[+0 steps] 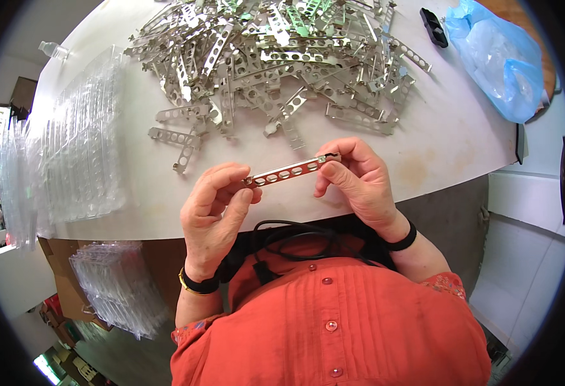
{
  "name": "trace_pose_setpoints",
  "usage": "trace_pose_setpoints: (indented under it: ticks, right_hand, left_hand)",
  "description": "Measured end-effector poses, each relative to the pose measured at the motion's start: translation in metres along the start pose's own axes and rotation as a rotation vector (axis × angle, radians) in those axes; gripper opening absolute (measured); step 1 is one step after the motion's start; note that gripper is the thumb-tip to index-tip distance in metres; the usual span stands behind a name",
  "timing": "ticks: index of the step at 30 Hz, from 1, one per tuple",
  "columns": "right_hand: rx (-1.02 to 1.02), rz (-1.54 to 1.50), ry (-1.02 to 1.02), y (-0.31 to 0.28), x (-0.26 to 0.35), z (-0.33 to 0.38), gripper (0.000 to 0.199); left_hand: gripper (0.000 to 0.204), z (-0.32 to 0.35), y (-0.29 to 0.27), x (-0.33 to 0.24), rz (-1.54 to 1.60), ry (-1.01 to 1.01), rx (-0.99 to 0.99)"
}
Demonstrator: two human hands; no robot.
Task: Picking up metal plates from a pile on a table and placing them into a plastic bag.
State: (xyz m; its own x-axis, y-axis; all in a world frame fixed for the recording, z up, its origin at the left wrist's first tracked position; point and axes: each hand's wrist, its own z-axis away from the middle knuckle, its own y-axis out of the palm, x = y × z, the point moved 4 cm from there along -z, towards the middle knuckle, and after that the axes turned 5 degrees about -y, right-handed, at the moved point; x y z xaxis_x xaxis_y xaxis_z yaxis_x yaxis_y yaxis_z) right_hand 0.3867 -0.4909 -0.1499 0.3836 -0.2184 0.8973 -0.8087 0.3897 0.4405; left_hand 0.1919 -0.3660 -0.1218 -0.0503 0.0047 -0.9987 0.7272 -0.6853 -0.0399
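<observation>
Between my two hands, above the near part of the white table, is a narrow metal bracket [289, 172] with a row of round holes. My left hand [215, 202] pinches its left end between thumb and fingers. The right end, tilted slightly higher, sits in the closed fingers of my right hand [356, 180]. The bracket's shiny face reflects red. Just beyond my hands lies a large heap of similar perforated metal brackets [250, 80], with a few loose ones [179, 143] at its near left edge.
Clear plastic trays [83, 148] lie on the table's left side, and a stack of more trays [118, 286] is below the edge. A blue plastic bag [504, 61] and a black part [433, 27] are at far right. A black cable [289, 238] runs near my waist.
</observation>
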Motion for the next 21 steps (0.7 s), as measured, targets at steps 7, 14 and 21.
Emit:
trace_pose_setpoints:
  ticks: [7,14,21]
  right_hand:
    - [0.003,-0.013,-0.004,-0.0006,-0.0009,-0.0001,0.017]
    - [0.001,0.018,-0.010,0.0000,0.0022,0.0007,0.016]
    - [0.011,0.022,-0.015,-0.0003,-0.0005,0.0006,0.015]
  left_hand:
    - [0.027,-0.0007,0.0006,-0.0019,-0.014,0.035,0.023]
    - [0.027,-0.0019,0.0012,-0.0035,-0.033,0.063,0.022]
    - [0.024,-0.0032,-0.0007,-0.0048,-0.071,0.075,0.019]
